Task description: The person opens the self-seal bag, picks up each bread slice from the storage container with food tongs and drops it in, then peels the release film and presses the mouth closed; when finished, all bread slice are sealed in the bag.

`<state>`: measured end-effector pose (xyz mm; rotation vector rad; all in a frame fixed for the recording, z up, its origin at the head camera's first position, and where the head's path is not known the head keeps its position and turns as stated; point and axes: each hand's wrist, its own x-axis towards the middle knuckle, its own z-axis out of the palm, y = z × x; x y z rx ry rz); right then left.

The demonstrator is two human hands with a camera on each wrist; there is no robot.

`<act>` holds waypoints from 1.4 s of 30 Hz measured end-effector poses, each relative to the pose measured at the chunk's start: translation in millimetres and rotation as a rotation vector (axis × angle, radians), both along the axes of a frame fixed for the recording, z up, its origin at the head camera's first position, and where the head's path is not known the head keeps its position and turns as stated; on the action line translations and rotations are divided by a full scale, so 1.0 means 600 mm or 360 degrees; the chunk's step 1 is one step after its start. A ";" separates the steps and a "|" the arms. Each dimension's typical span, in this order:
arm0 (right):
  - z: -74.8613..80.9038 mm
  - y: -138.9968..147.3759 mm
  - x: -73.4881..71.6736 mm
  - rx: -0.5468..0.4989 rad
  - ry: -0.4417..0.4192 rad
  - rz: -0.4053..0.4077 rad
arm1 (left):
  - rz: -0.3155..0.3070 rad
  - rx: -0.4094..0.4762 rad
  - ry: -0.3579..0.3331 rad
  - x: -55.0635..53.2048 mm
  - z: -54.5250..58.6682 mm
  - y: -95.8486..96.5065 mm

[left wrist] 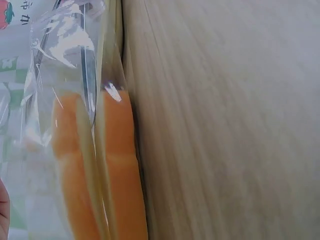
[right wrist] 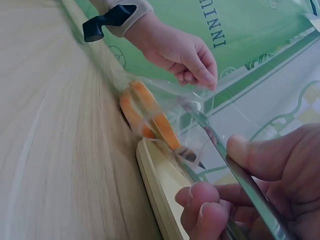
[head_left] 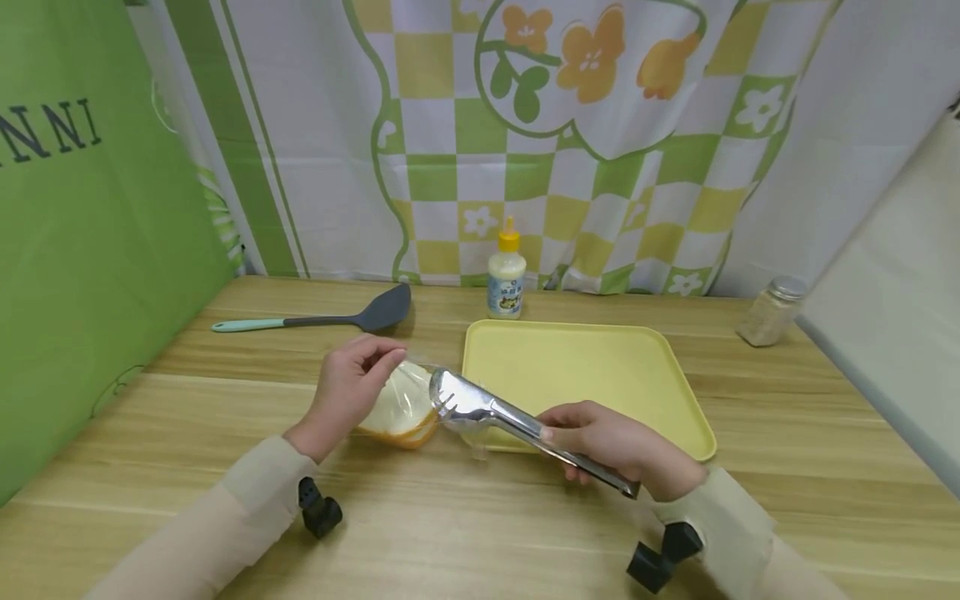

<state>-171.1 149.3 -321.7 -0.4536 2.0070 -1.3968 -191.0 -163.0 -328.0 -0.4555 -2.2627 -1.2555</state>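
Tongs (head_left: 517,420), clamped in my right grip (head_left: 621,437), point to 10 o'clock; my left grip (head_left: 348,383) pinches the bag (left wrist: 62,47), probably holding it open round 2 bread slices (head_left: 392,412) at the tray's (head_left: 577,362) 9 o'clock.

A tray (head_left: 585,375) lies on the counter (head_left: 465,533), with a bottle (head_left: 506,279) standing just behind its left part. Well to the tray's right, toward the back, stands a jar (head_left: 772,312). At the back left lies a spatula (head_left: 322,321), handle to the left, blade to the right. Before the blade, just left of the tray, bread slices (head_left: 393,408) sit inside a bag (left wrist: 65,40). The left grip (head_left: 352,379) pinches the bag above the slices. The right grip (head_left: 615,442) holds tongs (head_left: 517,419) slantwise over the tray's near left corner, their ends reaching left into the bag. A curtain (head_left: 465,117) hangs behind the counter, a cloth panel (head_left: 90,250) along its left.
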 end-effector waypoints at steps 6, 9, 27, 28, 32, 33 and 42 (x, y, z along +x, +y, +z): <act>-0.003 0.028 0.003 -0.0010 0.0012 -0.0005 | 0.0037 0.0036 -0.0020 -0.001 0.001 -0.003; -0.004 0.040 0.005 0.0000 0.0019 -0.0008 | 0.0028 0.0035 -0.0007 -0.002 0.000 -0.002; -0.012 0.135 0.008 -0.0233 0.0083 0.0151 | -0.0001 0.0027 0.0007 0.001 -0.008 0.000; -0.013 0.143 0.007 -0.0241 0.0079 0.0140 | -0.0003 0.0029 0.0008 0.001 -0.009 0.000; -0.015 0.172 0.001 -0.0218 0.0098 0.0058 | -0.0016 0.0050 0.0004 0.002 -0.011 -0.002; -0.015 0.179 0.000 -0.0205 0.0108 0.0033 | -0.0016 0.0053 0.0000 0.002 -0.012 -0.002; -0.021 0.249 -0.009 -0.0089 0.0180 -0.0227 | -0.0018 0.0054 -0.0052 0.005 -0.015 -0.004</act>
